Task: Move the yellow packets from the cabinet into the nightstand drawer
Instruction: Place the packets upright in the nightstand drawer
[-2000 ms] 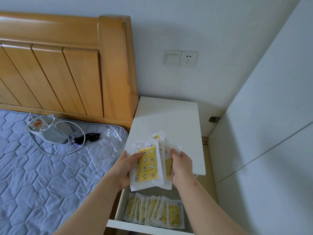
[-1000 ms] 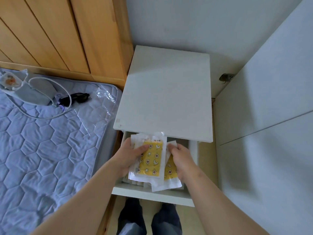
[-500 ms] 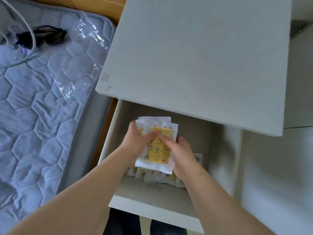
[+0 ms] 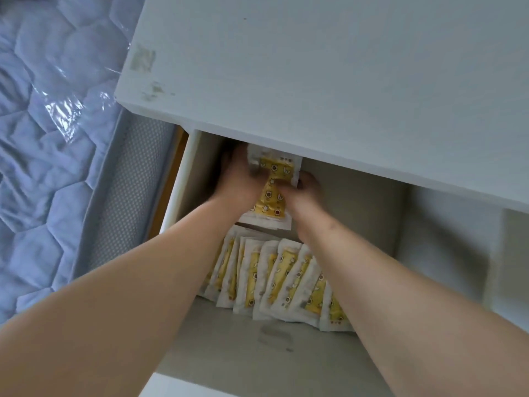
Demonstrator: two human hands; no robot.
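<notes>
Both hands are reaching deeper than half a sec ago – the held stack of yellow packets (image 4: 270, 200) is now sitting further back inside the nightstand drawer (image 4: 243, 353), its far end nearly tucking under the nightstand top (image 4: 315, 67), and the camera is leaning in closer. Left grip (image 4: 237, 179) is curling round the stack's left edge and right grip (image 4: 300, 196) is pinching the right edge, w/ thumbs lying across the top face; both are closing on the stack, nothing is hanging loose. Whether the stack is touching the drawer floor yet – can't tell, motion blur is smearing it. Row of earlier packets (image 4: 274, 279) is leaning on edge, overlapping, just in front of the held stack and partly under the right forearm. Handling, as a judgement: these are looking thin, light and floppy, w/ slick film wrappers, so a stack is probably wanting to fan out or slide apart. Best hold is likely at both long edges on the white sealed borders, w/ thumbs pressing down on top, approx. as the hands are doing now. Nothing is suggesting they are fragile.
</notes>
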